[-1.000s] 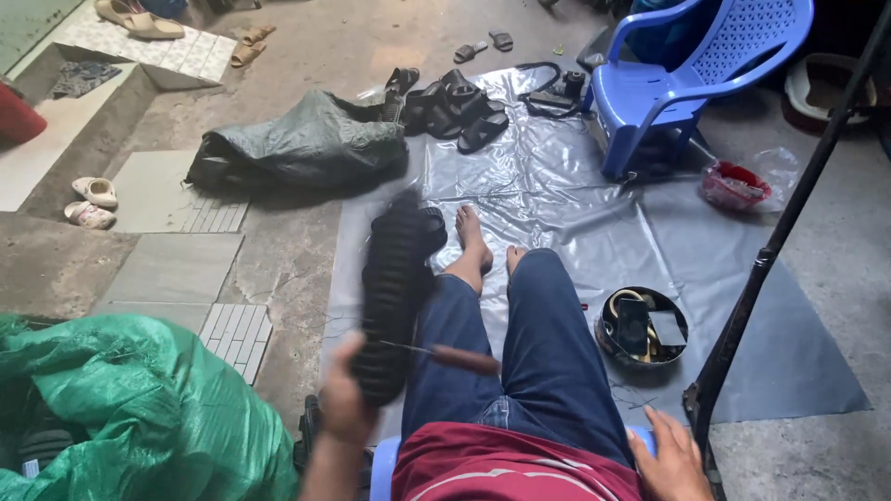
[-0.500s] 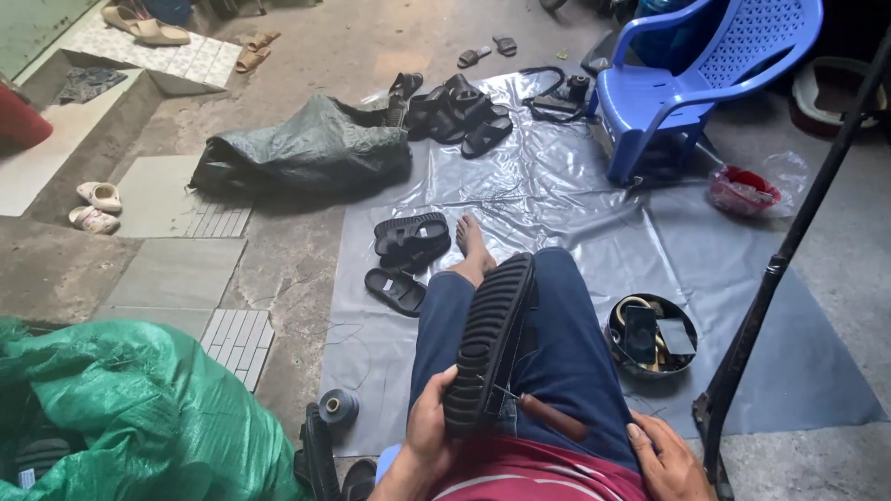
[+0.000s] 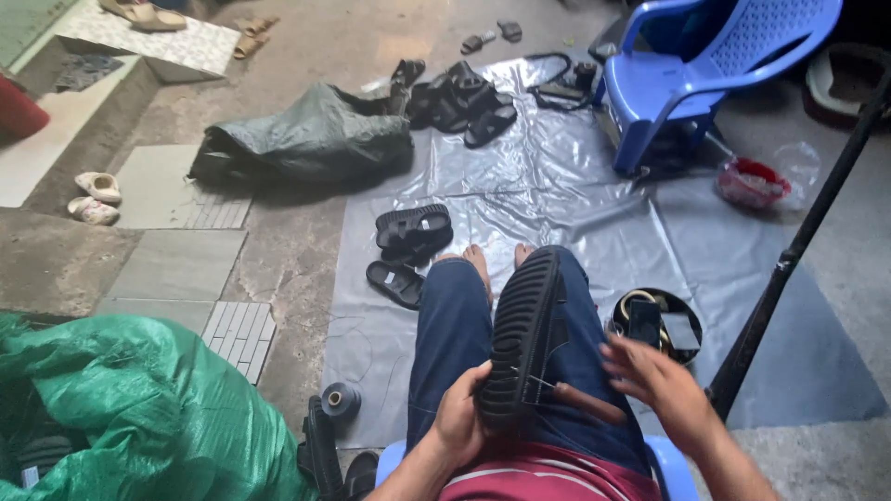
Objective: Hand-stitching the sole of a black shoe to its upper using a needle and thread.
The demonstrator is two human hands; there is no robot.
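I sit with my legs in blue jeans stretched over a grey plastic sheet. My left hand grips the near end of a black ridged sandal sole, which lies tilted on edge along my right thigh. A wooden-handled awl sticks out of the sole's side, with thin thread beside it. My right hand hovers just right of the awl handle, fingers spread, holding nothing.
Two black sandals lie on the sheet past my feet. A thread spool stands at my left, a green bag beyond it. A round tin with a phone sits right, next to a black pole. A blue chair stands behind.
The sole was held up in my left hand, then came down onto my lap. My right hand rose from my side toward the awl handle.
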